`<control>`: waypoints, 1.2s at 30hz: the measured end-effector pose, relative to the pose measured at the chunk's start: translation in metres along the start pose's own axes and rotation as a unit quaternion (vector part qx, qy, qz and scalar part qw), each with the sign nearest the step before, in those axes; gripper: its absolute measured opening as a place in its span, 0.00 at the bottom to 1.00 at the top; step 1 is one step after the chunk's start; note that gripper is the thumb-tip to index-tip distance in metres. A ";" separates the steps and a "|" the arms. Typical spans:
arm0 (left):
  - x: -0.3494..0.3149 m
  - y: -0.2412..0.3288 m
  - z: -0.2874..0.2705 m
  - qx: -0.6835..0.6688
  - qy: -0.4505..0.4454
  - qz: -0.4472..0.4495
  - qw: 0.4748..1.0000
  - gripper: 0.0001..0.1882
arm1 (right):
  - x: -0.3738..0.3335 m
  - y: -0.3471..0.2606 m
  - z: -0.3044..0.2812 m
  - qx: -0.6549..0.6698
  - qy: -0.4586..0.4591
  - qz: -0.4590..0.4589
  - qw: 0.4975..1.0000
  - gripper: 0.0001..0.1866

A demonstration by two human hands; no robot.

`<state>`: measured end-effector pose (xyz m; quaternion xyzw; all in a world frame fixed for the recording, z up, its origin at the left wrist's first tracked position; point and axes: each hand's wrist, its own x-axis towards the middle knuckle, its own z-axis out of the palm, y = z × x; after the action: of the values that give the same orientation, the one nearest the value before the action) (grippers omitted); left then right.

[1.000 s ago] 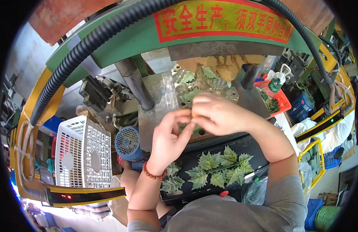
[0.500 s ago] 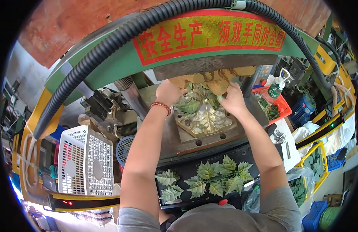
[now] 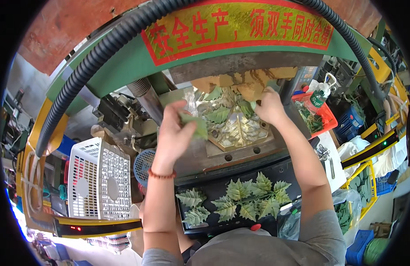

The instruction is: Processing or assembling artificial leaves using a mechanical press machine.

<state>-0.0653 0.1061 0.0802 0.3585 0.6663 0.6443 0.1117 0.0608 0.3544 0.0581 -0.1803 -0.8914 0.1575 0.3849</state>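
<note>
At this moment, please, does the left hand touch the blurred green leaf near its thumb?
Touching. The head view shows the leaf pinched between thumb and fingers of the left hand, its free end sticking out.

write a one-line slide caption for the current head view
Left hand holding a green leaf, right hand by a metal mold, more leaves on a black panel.

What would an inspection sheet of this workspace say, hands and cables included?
Surface: black ledge bears green leaves in two groups.
Job's things: metal mould, with leaf pieces lying on it.
Clutter: white basket at left, red basket at right.
Hands: left hand grips a blurred leaf; right hand beside the mould's right part, grip unclear.
Cables: black corrugated hose crosses the green press frame.
Surroundings: yellow-and-black bar at left; yellow crate at right.
</note>
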 end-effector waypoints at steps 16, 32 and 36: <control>-0.092 0.035 0.016 0.053 -0.125 -0.021 0.991 0.23 | -0.078 -0.113 -0.030 0.285 -0.151 -0.197 0.926 0.08; -0.077 -0.022 -0.012 -0.346 0.157 -0.132 0.916 0.09 | -0.118 -0.122 -0.057 0.205 0.035 -0.162 0.965 0.05; -0.109 -0.005 0.032 -0.316 0.066 -0.103 0.941 0.07 | -0.125 -0.118 -0.034 0.343 0.019 0.056 0.938 0.05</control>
<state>0.0305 0.0636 0.0365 0.1910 0.4672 0.8290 0.2409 0.1426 0.1992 0.0509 -0.0900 -0.7646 0.4712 0.4303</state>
